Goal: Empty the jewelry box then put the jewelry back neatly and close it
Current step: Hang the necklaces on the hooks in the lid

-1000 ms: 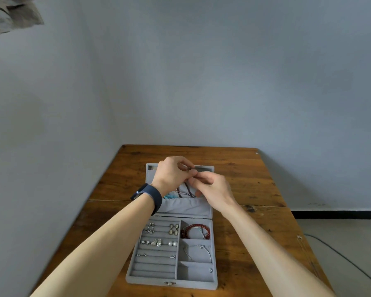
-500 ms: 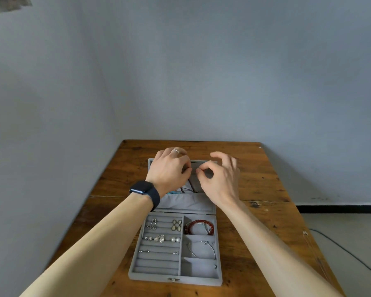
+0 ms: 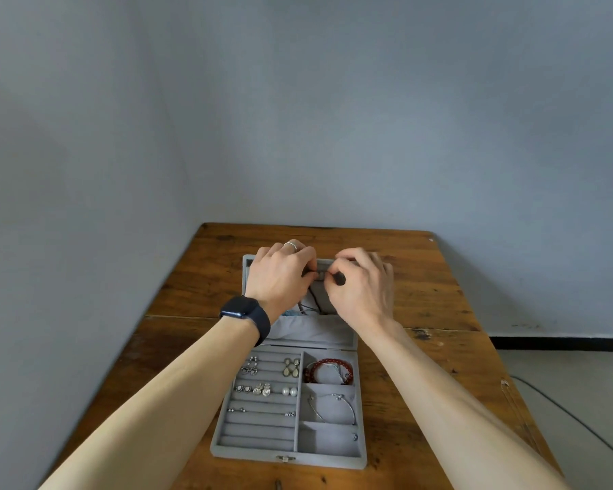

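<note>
The left hand point(image 3: 280, 277) and right hand point(image 3: 361, 288) covered most of the lid's top strip point(image 3: 322, 267), and whatever their curled fingertips met on was too small to make out. Below the fingers, the necklace chains point(image 3: 314, 303) slipped under the left palm and out of sight. The bottom edge cut off both forearms point(image 3: 177, 390).
</note>
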`<state>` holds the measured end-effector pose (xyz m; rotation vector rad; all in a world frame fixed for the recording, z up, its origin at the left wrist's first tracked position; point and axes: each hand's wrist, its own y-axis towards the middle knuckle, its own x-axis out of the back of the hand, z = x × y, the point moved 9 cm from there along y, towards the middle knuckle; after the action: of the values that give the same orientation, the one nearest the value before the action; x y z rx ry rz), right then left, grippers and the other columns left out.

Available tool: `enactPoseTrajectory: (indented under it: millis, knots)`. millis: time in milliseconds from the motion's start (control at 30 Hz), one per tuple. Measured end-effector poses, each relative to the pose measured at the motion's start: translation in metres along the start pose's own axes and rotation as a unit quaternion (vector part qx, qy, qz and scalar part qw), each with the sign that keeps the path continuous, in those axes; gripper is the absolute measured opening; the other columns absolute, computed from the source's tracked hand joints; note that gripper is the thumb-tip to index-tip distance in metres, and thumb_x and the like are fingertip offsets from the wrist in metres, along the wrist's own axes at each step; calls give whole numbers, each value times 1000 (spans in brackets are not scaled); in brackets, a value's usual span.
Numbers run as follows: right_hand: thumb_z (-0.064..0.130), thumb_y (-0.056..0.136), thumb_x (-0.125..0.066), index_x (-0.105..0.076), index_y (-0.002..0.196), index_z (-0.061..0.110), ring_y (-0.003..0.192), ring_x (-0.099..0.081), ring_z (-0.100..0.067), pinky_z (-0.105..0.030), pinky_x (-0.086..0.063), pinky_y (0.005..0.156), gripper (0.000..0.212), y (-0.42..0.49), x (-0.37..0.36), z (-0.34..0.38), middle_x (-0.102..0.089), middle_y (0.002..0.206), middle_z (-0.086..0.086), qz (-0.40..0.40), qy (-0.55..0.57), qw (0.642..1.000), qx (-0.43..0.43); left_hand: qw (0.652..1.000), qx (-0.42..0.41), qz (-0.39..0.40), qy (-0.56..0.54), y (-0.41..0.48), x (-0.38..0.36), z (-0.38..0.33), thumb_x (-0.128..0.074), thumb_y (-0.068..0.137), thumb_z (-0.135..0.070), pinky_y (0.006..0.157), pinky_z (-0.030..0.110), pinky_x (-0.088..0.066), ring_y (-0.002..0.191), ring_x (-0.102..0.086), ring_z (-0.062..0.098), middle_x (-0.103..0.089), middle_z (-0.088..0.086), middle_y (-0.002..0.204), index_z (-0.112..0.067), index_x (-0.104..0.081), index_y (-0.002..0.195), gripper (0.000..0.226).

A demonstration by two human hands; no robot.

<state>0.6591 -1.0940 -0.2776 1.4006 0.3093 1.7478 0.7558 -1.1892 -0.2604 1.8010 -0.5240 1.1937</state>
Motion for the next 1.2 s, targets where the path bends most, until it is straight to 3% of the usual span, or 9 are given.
enactPoseTrajectory:
  millis: [233, 333, 467, 600, 700, 767, 867, 1000, 1200]
  knots:
    - [20, 80, -73, -74, 82, 18, 113, -54, -29, -42, -46, 83, 3, -13, -6, 4, -59, 130, -4, 68, -50, 991, 104, 997, -65, 31, 21, -15, -4, -7, -65, 90, -41, 99, 43, -42, 111, -60, 30, -59, 6, 135, -26, -74, 100, 20]
    - [19, 84, -68, -75, 90, 17, 126, -49, -28, -44, -47, 95, 9, -20, -4, 2, -54, 138, -6, 77, -28, 991, 107, 998, -58, 29, -4, -21, 3, -1, -64, 88, -35, 100, 41, -43, 120, -56, 27, -54, 5, 142, -27, -70, 110, 24]
    - [17, 84, -65, -73, 102, 16, 141, -36, -27, -43, -36, 112, 19, -35, 2, 2, -44, 149, -11, 70, -11, 992, 105, 999, -34, -36, 6, -38, 17, 14, -67, 82, -21, 92, 44, -47, 114, -56, 30, -58, 7, 132, -21, -67, 109, 28]
    - [19, 82, -71, -57, 125, 14, 135, -40, -26, -38, -39, 109, 45, -51, 8, -17, -40, 148, -11, 32, 68, 996, -38, 991, -6, -132, 23, -69, 33, 18, -67, 84, -17, 80, 43, -48, 98, -54, 28, -59, 6, 114, -17, -67, 103, 18]
    - [20, 88, -70, -34, 145, 20, 132, -46, -22, -34, -41, 107, 67, -69, -9, -40, -43, 148, -6, 89, 214, 945, -229, 986, -30, -133, 96, -77, 30, 0, -67, 85, -23, 86, 43, -39, 110, -55, 29, -62, 5, 121, -20, -70, 101, 17]
    - [21, 92, -67, -26, 151, 22, 128, -51, -21, -32, -41, 103, 72, -79, -20, -45, -50, 144, -2, 142, 242, 915, -291, 986, -21, -115, 116, -77, 25, -6, -67, 86, -24, 81, 41, -38, 105, -57, 27, -64, 4, 117, -21, -73, 100, 16]
    - [19, 94, -65, -36, 148, 20, 125, -54, -18, -32, -43, 104, 61, -82, -22, -45, -56, 140, -2, 162, 210, 921, -285, 987, 31, -57, 145, -75, 11, -1, -68, 86, -29, 68, 37, -40, 89, -59, 28, -69, 5, 102, -17, -74, 97, 17]
    - [14, 95, -61, -38, 148, 18, 126, -54, -20, -41, -45, 108, 57, -87, -24, -46, -53, 142, -3, 174, 201, 920, -288, 984, 82, 23, 159, -67, -2, -1, -62, 92, -42, 77, 39, -45, 99, -62, 28, -69, 4, 107, -16, -68, 108, 31]
    - [11, 95, -61, -40, 146, 18, 127, -54, -18, -38, -45, 108, 56, -92, -22, -46, -54, 140, -1, 167, 214, 923, -273, 987, 80, 46, 135, -63, -14, -3, -59, 95, -26, 73, 36, -43, 94, -64, 28, -71, 2, 97, -17, -70, 94, 14]
